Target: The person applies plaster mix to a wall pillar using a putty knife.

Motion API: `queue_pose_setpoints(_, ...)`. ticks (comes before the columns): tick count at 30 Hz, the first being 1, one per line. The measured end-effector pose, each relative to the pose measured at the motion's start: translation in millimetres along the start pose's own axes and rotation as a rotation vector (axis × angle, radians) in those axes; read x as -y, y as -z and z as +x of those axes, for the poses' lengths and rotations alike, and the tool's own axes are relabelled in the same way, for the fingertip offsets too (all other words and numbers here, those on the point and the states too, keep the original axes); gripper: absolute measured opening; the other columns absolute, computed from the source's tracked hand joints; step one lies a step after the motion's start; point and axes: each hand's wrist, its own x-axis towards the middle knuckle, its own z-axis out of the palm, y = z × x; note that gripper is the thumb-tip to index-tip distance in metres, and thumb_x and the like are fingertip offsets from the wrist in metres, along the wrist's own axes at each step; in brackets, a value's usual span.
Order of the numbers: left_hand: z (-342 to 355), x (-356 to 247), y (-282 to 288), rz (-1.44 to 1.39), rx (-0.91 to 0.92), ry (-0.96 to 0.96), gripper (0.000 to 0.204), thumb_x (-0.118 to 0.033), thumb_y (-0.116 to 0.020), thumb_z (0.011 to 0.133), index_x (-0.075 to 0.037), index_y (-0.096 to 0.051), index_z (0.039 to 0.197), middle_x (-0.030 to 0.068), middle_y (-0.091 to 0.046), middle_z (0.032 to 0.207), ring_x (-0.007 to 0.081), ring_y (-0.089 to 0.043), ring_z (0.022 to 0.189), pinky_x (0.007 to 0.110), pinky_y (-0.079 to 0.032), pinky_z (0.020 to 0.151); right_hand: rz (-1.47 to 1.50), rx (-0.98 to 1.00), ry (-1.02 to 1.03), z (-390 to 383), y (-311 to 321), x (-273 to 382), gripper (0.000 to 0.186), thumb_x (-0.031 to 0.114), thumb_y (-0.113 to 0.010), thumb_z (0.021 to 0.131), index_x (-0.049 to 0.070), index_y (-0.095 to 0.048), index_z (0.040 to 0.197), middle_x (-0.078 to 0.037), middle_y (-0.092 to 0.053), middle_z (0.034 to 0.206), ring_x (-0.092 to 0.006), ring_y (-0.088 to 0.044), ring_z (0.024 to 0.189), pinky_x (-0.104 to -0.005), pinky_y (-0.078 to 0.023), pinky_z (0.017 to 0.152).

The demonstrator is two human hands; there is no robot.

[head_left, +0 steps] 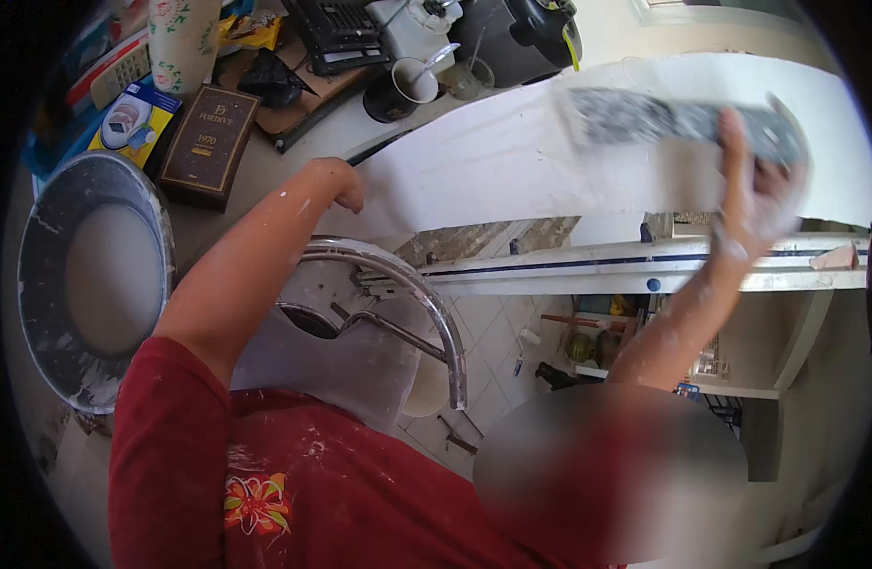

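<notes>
My right hand [760,194] is closed on a long flat grey trowel [644,119], smeared with white and blurred by motion. The trowel lies over the upper right part of a curved white panel [512,156]. White residue coats my right fingers and wrist. At the panel's left end, my left hand [341,182] is bent down at the wrist, close to the edge. Its fingers are mostly hidden, so whether it grips the panel cannot be seen. A grey bucket [40,313] holding cloudy whitish liquid stands left of my left arm.
A dark brown box [208,142], a black mug [389,100], a glass jar [469,78] and a black device [336,33] crowd the table's far side. Below the panel runs a white rail [569,277]. A chair with a curved metal tube [436,303] stands before me on the tiled floor.
</notes>
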Motion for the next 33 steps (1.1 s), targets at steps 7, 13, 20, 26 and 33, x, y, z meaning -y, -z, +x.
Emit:
queue_pose_setpoints(7, -6.6, -8.8, 5.5, 0.045, 0.020, 0.010, 0.034, -0.033, -0.055, 0.076, -0.012, -0.066, 0.099, 0.0092, -0.065, 0.096, 0.0250, -0.061, 0.087, 0.040, -0.046, 0.078, -0.160, -0.154, 0.114, 21.9, 30.7, -25.3, 0.046, 0.006, -0.071, 0.075, -0.004, -0.049, 0.114, -0.017, -0.062, 0.092, -0.0180, -0.061, 0.083, -0.0236, -0.050, 0.073)
queue_pose_setpoints(13, -3.0, -3.7, -1.2, 0.021, -0.006, -0.026, 0.033, -0.032, -0.055, 0.077, -0.007, -0.065, 0.096, 0.0102, -0.064, 0.095, 0.0245, -0.061, 0.084, 0.039, -0.047, 0.075, 0.008, -0.046, 0.055, 30.9, 30.7, -6.0, 0.043, 0.002, -0.069, 0.076, -0.003, -0.050, 0.115, -0.015, -0.062, 0.094, -0.0157, -0.061, 0.083, -0.0243, -0.052, 0.070)
queue_pose_setpoints(20, 3.7, -7.3, 4.3, 0.054, 0.071, 0.020, 0.034, -0.032, -0.056, 0.077, -0.010, -0.066, 0.100, 0.0080, -0.065, 0.097, 0.0224, -0.061, 0.081, 0.037, -0.047, 0.076, -0.280, -0.033, 0.103, 26.3, 23.1, -13.9, 0.042, 0.005, -0.069, 0.077, -0.004, -0.049, 0.113, -0.014, -0.061, 0.096, -0.0171, -0.060, 0.085, -0.0259, -0.050, 0.077)
queue_pose_setpoints(26, 19.5, 3.4, -3.9, -0.036, 0.060, 0.003, 0.037, -0.035, -0.056, 0.078, -0.004, -0.064, 0.095, 0.0101, -0.063, 0.087, 0.0219, -0.060, 0.071, 0.036, -0.048, 0.069, 0.139, -0.344, 0.434, 15.9, 138.4, -20.7, 0.022, 0.004, -0.063, 0.079, -0.008, -0.055, 0.095, -0.019, -0.061, 0.085, -0.0232, -0.062, 0.070, -0.0275, -0.051, 0.061)
queue_pose_setpoints(33, 33.7, -0.5, -2.2, -0.005, 0.089, -0.028, 0.042, -0.036, -0.056, 0.078, -0.002, -0.060, 0.103, 0.0119, -0.063, 0.091, 0.0221, -0.062, 0.076, 0.037, -0.049, 0.068, 0.247, -0.812, 0.442, -157.2, 116.0, -64.4, 0.028, 0.022, -0.056, 0.087, 0.007, -0.047, 0.108, -0.021, -0.049, 0.113, -0.0243, -0.052, 0.092, -0.0305, -0.044, 0.077)
